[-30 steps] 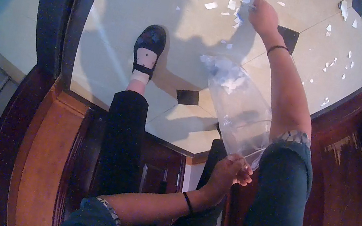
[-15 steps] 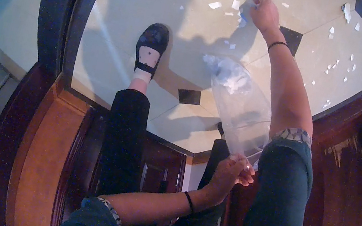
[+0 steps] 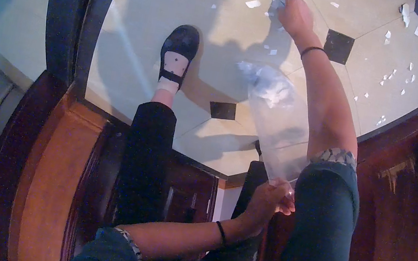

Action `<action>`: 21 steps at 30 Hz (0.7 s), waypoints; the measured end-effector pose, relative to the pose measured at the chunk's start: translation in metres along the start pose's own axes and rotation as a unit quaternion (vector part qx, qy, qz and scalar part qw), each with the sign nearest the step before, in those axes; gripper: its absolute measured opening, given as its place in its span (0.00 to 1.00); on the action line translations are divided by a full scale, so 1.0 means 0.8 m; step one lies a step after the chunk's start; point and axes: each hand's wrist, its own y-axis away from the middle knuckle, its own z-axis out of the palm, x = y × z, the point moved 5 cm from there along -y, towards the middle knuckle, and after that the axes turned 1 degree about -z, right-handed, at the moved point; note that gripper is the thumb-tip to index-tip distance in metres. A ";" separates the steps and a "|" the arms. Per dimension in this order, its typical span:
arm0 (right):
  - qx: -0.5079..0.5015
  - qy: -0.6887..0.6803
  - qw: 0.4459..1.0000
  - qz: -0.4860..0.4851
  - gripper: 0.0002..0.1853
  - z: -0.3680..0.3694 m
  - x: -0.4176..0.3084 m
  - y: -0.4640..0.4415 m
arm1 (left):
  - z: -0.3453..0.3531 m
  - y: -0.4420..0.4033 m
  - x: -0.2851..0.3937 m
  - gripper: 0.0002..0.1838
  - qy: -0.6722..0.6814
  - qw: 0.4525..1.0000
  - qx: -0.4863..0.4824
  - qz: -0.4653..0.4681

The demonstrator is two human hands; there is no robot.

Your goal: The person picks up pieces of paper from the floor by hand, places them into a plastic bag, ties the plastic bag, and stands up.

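My left hand (image 3: pixel 272 202) is closed on the gathered top end of a clear plastic bag (image 3: pixel 281 135), between my knees. White paper scraps (image 3: pixel 272 91) lie bunched at the bag's far end, which rests on the floor. Farther out, my right hand (image 3: pixel 295 16) is low over the floor with its fingers pinched together. A pale paper scrap (image 3: pixel 279 2) shows at those fingertips, partly hidden by the fingers and dim in shadow. Just left of it, several loose paper scraps (image 3: pixel 252 4) are scattered on the tiles.
More paper scraps (image 3: pixel 409 78) are strewn on the right side of the tiled floor (image 3: pixel 209 63). My shoe (image 3: pixel 180 47) stands left of the bag. Dark wooden trim (image 3: pixel 62 26) borders the floor on the left, and a reddish wooden panel (image 3: pixel 396 208) stands on the right.
My right hand has moved left, toward the scraps near its fingertips. The left hand keeps its hold on the bag. The whole view has shifted slightly.
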 end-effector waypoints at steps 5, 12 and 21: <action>0.022 0.082 0.996 0.023 0.14 0.003 -0.007 -0.003 | 0.008 0.004 0.010 0.09 0.156 0.985 -0.011 -0.079; -0.041 0.027 0.998 -0.026 0.10 0.000 -0.019 0.004 | 0.007 0.005 0.010 0.09 0.154 0.986 -0.012 -0.062; 0.002 -0.168 0.985 -0.043 0.09 -0.054 0.002 0.027 | -0.004 0.005 0.020 0.12 0.120 0.990 0.028 -0.070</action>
